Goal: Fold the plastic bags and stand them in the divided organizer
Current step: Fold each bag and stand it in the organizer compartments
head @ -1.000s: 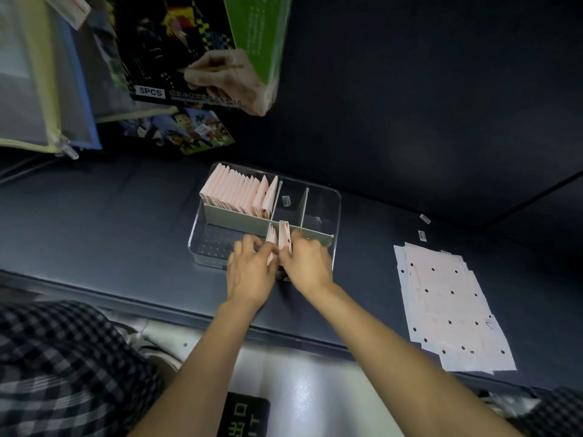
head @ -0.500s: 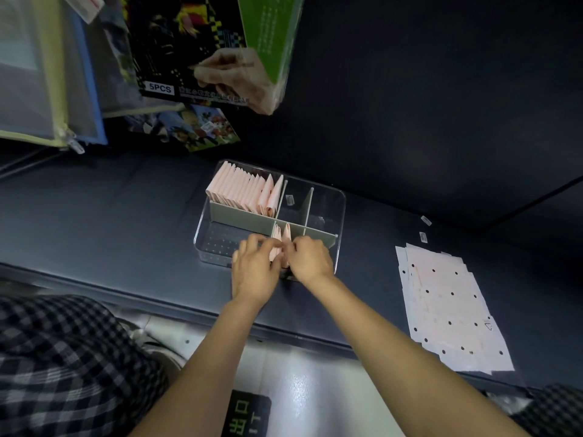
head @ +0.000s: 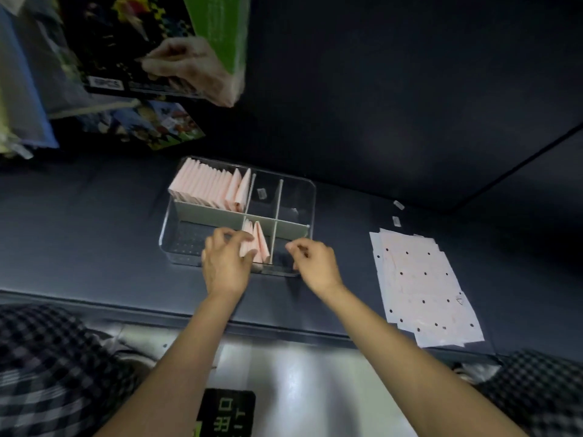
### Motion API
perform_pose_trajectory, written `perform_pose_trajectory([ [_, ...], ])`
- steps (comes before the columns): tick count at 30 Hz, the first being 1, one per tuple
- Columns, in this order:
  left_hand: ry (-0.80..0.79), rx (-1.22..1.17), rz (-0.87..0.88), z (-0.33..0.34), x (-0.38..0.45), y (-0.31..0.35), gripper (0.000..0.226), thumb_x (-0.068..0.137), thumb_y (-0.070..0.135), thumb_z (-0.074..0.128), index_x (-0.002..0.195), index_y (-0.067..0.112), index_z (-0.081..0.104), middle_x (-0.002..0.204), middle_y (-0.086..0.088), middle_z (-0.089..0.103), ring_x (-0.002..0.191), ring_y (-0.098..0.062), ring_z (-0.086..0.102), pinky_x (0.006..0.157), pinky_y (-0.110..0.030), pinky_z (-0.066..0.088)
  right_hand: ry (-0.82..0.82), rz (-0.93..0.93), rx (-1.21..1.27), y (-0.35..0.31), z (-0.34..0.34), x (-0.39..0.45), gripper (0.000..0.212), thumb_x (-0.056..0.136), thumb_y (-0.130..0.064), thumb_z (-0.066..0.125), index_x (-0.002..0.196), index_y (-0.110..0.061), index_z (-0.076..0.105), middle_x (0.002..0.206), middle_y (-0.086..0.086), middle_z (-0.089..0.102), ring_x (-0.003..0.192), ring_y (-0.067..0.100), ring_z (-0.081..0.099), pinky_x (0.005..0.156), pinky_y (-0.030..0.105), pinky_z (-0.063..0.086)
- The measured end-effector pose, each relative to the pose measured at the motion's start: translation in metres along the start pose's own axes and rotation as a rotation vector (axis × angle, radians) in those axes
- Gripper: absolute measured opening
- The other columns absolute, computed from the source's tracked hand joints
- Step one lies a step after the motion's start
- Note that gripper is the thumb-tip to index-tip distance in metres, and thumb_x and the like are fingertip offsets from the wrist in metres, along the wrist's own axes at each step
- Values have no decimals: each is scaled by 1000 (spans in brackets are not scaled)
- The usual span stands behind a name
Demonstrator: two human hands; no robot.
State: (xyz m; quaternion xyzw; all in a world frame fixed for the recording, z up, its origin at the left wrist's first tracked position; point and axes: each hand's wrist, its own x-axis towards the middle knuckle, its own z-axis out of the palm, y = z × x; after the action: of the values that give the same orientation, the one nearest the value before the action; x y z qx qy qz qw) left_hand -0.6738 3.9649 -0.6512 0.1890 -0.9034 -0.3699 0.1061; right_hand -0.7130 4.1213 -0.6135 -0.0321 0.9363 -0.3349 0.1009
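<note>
A dark tabletop [head: 79, 222] runs across the view. At upper left hangs a black printed box [head: 126, 42] with a green side, a picture card [head: 151, 126] below it, and a blue-edged zip pouch [head: 22, 89] beside them. Checked fabric [head: 56, 370] fills the lower left corner. A black floor label [head: 228, 413] lies below.

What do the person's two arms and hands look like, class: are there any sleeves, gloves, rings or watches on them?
Both forearms are bare from the bottom of the picture to the wrist: no sleeve shows. The left hand and the right hand wear no gloves, and no ring, watch or bracelet can be seen. Black-and-white checked fabric shows at both lower corners.
</note>
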Motion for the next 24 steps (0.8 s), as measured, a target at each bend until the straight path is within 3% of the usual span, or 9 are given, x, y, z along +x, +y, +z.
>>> perform_pose_trajectory([
  [3,57,-7,40,0,-4,14,22,79,13,72,100,14,68,111,-14,53,104,-37,45,87,-44,36,137,41,-15,61,-37,-17,13,90,-21,59,96,-16,70,89,4,71,85,22,66,79,33,51],
  [6,80,8,269,7,-19,41,18,79,11,71,97,11,67,104,-13,56,96,-35,50,80,-44,42,212,192,-125,132,-75,-34,23,88,-16,63,110,-8,65,110,12,64,102,29,59,89,34,46],
  [9,-103,-40,479,25,-42,63,16,84,12,68,99,10,66,99,-9,58,91,-30,54,79,-40,46,233,389,-244,189,-100,-53,44,85,-25,67,125,-10,55,128,13,52,118,32,44,92,34,41],
  [12,-389,3,523,48,-66,64,24,92,24,59,114,16,62,115,-2,55,105,-22,50,90,-33,41,219,467,-268,223,-109,-68,53,83,-31,70,130,-14,51,134,10,48,122,32,39,93,37,42],
  [16,-598,182,478,71,-87,39,40,95,38,49,133,26,50,143,6,38,132,-15,32,108,-30,29,289,433,-184,241,-106,-72,35,83,-24,70,116,-12,62,126,9,53,117,29,43,94,35,41],
  [20,-606,247,502,77,-100,28,41,94,40,51,133,30,48,150,9,29,142,-13,19,114,-29,17,354,394,-110,247,-105,-73,5,85,-11,65,90,-11,66,109,7,57,105,26,47,85,34,43],
  [24,-646,291,516,78,-103,27,44,95,42,47,138,34,40,154,13,18,145,-11,6,116,-25,-1,348,377,-161,248,-107,-68,20,85,3,55,77,-14,63,100,6,57,94,21,47,72,27,38],
])
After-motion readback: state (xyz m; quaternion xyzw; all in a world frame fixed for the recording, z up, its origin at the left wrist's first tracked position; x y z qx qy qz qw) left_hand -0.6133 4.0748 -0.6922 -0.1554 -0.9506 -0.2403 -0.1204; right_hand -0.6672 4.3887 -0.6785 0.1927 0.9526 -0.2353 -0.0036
